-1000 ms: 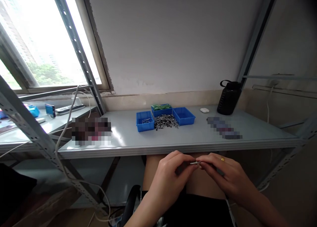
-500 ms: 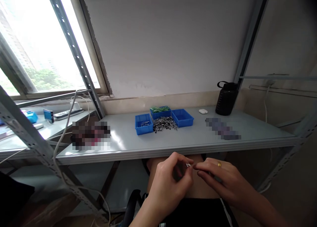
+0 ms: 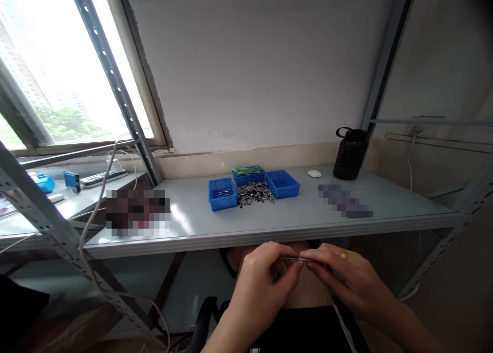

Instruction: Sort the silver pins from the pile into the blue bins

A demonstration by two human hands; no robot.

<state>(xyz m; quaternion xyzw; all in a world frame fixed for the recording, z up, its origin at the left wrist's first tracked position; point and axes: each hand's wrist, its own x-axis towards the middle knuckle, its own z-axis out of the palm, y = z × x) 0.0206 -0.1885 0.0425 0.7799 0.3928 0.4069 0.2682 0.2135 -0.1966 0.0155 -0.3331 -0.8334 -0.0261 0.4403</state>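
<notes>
Below the near edge of the grey tabletop, at 6 o'clock: left hand curled, grip of thumb and forefinger pinched shut on a thin silver metal pin lying level. Right hand palm down, fingertips closed on its 3 o'clock end. Half a second earlier, only a short stub showing; now longer.

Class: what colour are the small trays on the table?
The trays are blue; head view.

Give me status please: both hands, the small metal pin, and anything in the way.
Left hand and right hand both pinch the metal pin, below the table edge. Pin level. Nothing in the way.
</notes>
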